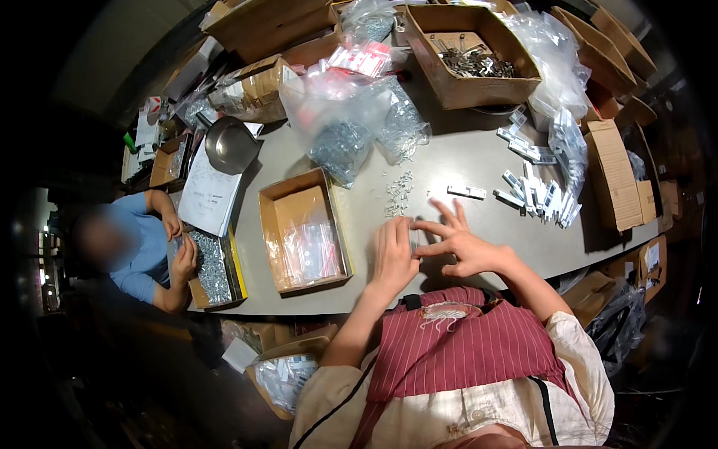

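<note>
Near the front edge of the table, my left hand (pixel 394 253) is closed around a small grey metal piece (pixel 413 241), mostly hidden by the fingers. My right hand (pixel 465 245) comes in from the right with its fingers spread, two fingertips reaching to that piece. Just beyond my hands lies a loose scatter of small screws (pixel 399 193). A single flat metal fitting with a white section (pixel 466 192) lies beyond my right hand. More such fittings are heaped at the right (pixel 540 196).
An open cardboard box (pixel 274 247) with clear plastic packets stands left of my hands. Bags of screws (pixel 338 150) and a box of metal parts (pixel 479 93) are farther back. At the left, a co-worker (pixel 142 247) handles something over a screw tray (pixel 213 269). A metal pan (pixel 232 144) rests on papers.
</note>
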A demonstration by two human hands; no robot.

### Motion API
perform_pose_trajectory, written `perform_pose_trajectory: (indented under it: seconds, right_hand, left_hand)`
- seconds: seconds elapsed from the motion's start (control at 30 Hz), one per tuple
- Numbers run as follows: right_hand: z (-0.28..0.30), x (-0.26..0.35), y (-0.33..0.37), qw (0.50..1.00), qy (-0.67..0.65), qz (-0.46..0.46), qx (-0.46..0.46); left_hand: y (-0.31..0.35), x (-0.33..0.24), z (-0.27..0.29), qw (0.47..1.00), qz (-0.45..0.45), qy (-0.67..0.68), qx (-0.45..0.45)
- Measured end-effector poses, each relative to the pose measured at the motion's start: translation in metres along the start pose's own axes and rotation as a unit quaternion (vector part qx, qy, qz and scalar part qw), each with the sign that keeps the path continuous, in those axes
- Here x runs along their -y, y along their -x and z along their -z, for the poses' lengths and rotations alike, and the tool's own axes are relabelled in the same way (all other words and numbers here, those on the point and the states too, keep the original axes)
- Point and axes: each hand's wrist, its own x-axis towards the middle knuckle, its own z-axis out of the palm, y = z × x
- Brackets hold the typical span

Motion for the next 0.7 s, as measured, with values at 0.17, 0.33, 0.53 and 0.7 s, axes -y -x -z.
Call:
perform_pose_trajectory:
  seconds: [0.17, 0.33, 0.53, 0.7]
  right_hand:
    - [-0.014, -0.082, -0.073, 0.984, -0.056, -0.077, -0.149]
    - [-0.009, -0.113, -0.112, 0.984, 0.091, -0.044, -0.148]
    - [-0.029, -0.112, -0.099, 0.984, 0.127, -0.080, -0.095]
    - [-0.014, -0.096, -0.075, 0.950, -0.145, -0.230, -0.151]
  left_hand:
    - [0.015, 0.027, -0.026, 0.981, 0.149, 0.111, 0.063]
    - [0.017, 0.012, -0.026, 0.953, 0.184, 0.201, 0.131]
    - [0.026, 0.005, -0.019, 0.922, 0.222, 0.254, 0.188]
    - [0.031, 0.003, -0.024, 0.919, 0.229, 0.261, 0.189]
